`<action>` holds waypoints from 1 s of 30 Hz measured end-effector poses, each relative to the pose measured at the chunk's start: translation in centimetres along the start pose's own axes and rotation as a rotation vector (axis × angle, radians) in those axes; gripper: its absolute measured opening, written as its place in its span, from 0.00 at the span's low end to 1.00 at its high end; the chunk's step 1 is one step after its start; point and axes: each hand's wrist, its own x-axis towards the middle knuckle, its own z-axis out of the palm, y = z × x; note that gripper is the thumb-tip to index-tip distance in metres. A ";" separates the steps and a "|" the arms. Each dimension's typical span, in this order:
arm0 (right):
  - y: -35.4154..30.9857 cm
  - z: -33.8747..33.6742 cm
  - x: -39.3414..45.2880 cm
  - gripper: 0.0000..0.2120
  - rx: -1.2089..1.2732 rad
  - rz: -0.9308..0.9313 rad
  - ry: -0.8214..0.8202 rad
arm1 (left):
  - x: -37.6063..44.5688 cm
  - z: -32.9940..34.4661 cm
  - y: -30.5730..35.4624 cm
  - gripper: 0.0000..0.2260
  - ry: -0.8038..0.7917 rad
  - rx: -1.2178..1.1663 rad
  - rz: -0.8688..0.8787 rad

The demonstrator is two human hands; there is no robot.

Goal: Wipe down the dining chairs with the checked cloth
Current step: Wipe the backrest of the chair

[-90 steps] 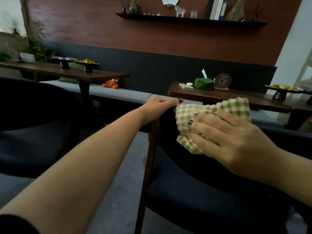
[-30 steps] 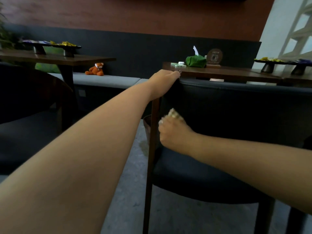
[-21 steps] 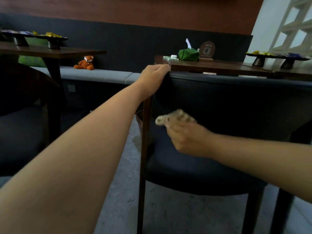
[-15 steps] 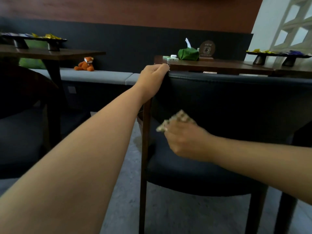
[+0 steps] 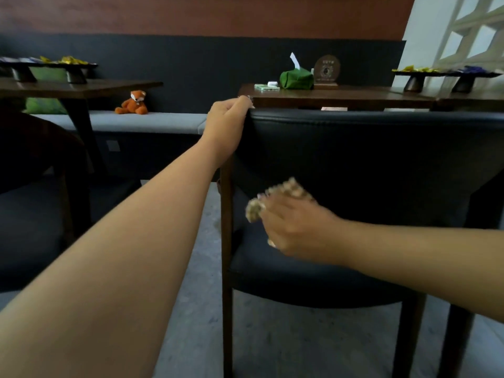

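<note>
A dark upholstered dining chair (image 5: 368,148) with brown wooden legs stands right in front of me, seen from behind. My left hand (image 5: 226,124) grips the top left corner of its backrest. My right hand (image 5: 297,227) holds the bunched green-and-cream checked cloth (image 5: 283,192) low against the inner left side of the chair, just above the seat cushion. Most of the cloth is hidden under my fingers, and the hand is blurred by motion.
A wooden table (image 5: 341,95) behind the chair carries a green tissue pouch (image 5: 296,79) and a round plaque. A second dark chair (image 5: 32,192) stands at the left beside another table (image 5: 81,87). A grey bench (image 5: 131,121) with an orange toy fox runs along the wall.
My right hand has carried the cloth from the top of the backrest down inside the chair and now rubs a little to the right. The left hand keeps its grip.
</note>
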 end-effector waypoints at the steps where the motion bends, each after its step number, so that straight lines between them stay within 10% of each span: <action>1: 1.5 -1.4 0.4 0.14 0.002 0.095 0.123 | 0.0 0.3 -0.2 0.13 0.044 -0.017 0.012; 5: 5.2 -2.6 -0.1 0.14 -0.214 0.186 0.273 | -0.5 1.1 -0.6 0.12 0.122 -0.117 0.077; 11: 0.3 0.9 -2.2 0.11 -0.302 -0.260 -0.286 | -0.7 0.9 -0.5 0.14 0.099 -0.024 0.058; 17: 6.5 -3.9 0.0 0.15 -0.095 0.167 0.283 | -0.3 1.8 -0.4 0.12 0.220 0.052 0.063; 20: 5.9 -3.3 -0.9 0.14 -0.150 0.114 0.290 | -0.4 1.7 -0.4 0.13 0.203 -0.015 0.047; 25: -0.8 1.1 -4.4 0.09 -0.061 -0.161 -0.183 | -0.9 1.2 0.3 0.14 0.133 0.126 0.038; 30: 4.6 -3.9 -4.4 0.12 0.142 0.116 0.294 | -1.6 0.8 1.6 0.15 0.088 0.290 0.001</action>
